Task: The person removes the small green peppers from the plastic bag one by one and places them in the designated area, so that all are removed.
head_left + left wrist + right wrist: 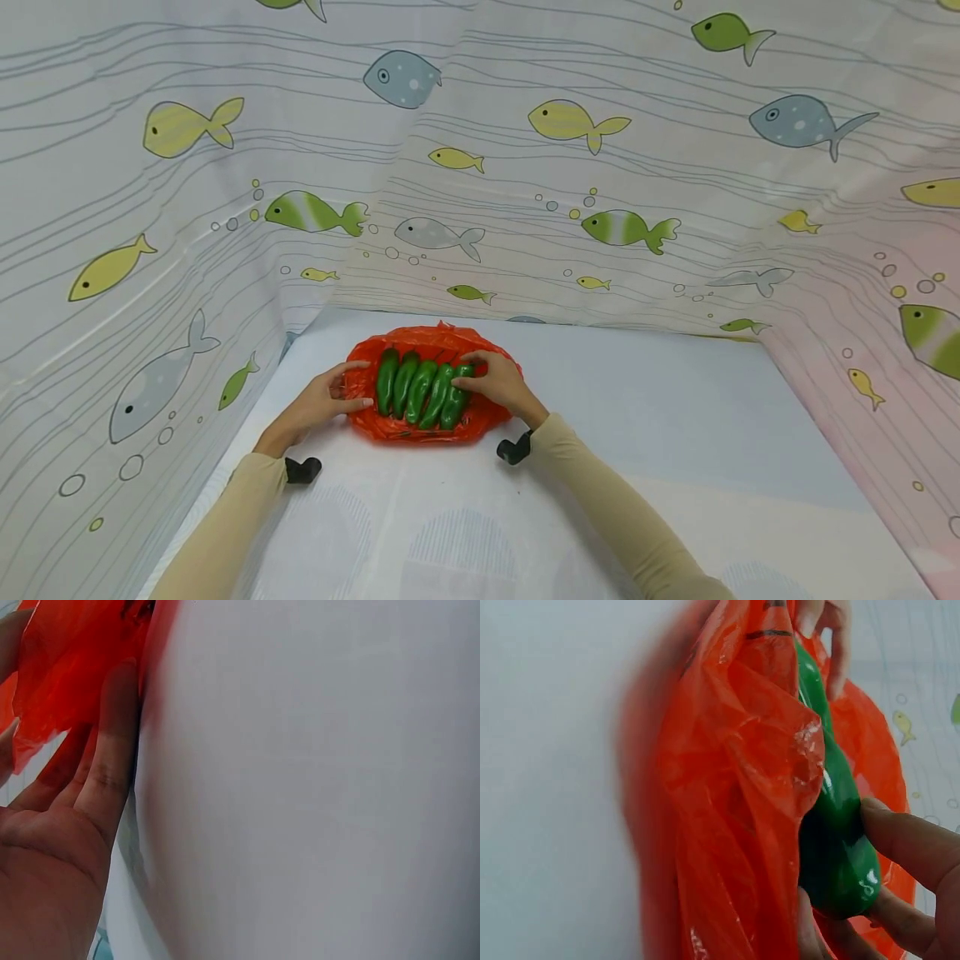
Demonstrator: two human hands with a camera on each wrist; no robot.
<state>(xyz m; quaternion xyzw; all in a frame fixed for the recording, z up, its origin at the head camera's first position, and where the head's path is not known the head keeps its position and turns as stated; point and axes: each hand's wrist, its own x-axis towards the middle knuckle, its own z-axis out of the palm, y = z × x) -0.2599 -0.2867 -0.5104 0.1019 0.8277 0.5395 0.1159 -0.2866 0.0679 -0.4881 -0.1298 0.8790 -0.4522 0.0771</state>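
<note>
Several glossy green chili peppers [422, 392] lie side by side in a row on a crumpled red plastic bag [487, 427]. My right hand [497, 382] is at the row's right end. In the right wrist view, its thumb and fingers pinch the end pepper [841, 832], the thumb on one side and fingers on the other; a fold of the bag hides part of it. My left hand [318, 407] is at the bag's left edge, thumb and fingers spread apart. In the left wrist view its fairly straight fingers [112, 761] touch the red plastic [71, 667].
The bag lies on a white table [637, 400] with pale round patterns near the front. Behind and on both sides hang white curtains [510, 192] printed with fish. A black wrist mount [303, 470] sits at my left sleeve, another black mount [514, 450] at the right.
</note>
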